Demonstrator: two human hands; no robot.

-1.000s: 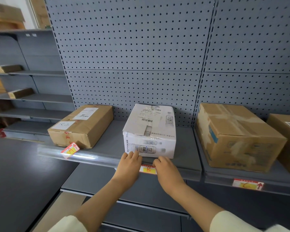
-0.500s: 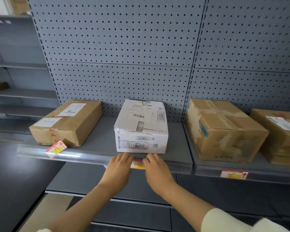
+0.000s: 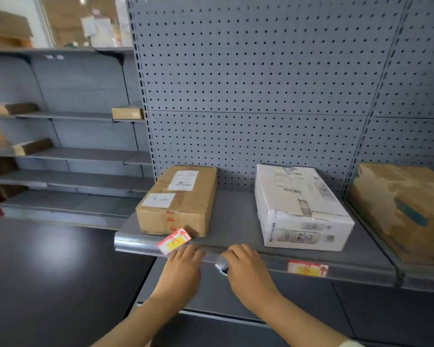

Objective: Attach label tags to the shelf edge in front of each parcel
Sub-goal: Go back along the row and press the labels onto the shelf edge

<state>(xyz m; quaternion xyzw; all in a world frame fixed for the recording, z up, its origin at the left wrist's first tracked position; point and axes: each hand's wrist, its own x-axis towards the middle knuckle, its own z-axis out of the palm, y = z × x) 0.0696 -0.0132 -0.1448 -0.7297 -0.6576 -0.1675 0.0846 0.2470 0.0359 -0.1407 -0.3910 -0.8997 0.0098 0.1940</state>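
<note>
A brown parcel (image 3: 179, 201) and a white parcel (image 3: 298, 209) sit on the grey shelf (image 3: 236, 221). A red, white and yellow tag (image 3: 174, 240) sticks out crooked from the clear edge strip (image 3: 138, 244) in front of the brown parcel. Another tag (image 3: 307, 269) lies flat in the strip below the white parcel. My left hand (image 3: 183, 266) rests on the strip just right of the crooked tag. My right hand (image 3: 246, 264) presses the strip a little further right. Both hands have bent fingers on the strip edge and hold no tag.
A third brown parcel (image 3: 406, 209) stands on the adjoining shelf at right. Grey pegboard (image 3: 261, 83) backs the shelves. More shelves (image 3: 73, 156) with small boxes run at left. A dark lower shelf (image 3: 48, 271) lies below left.
Both hands have left the tag under the white parcel and slid left along the strip toward the crooked tag. My view has swung left as well.
</note>
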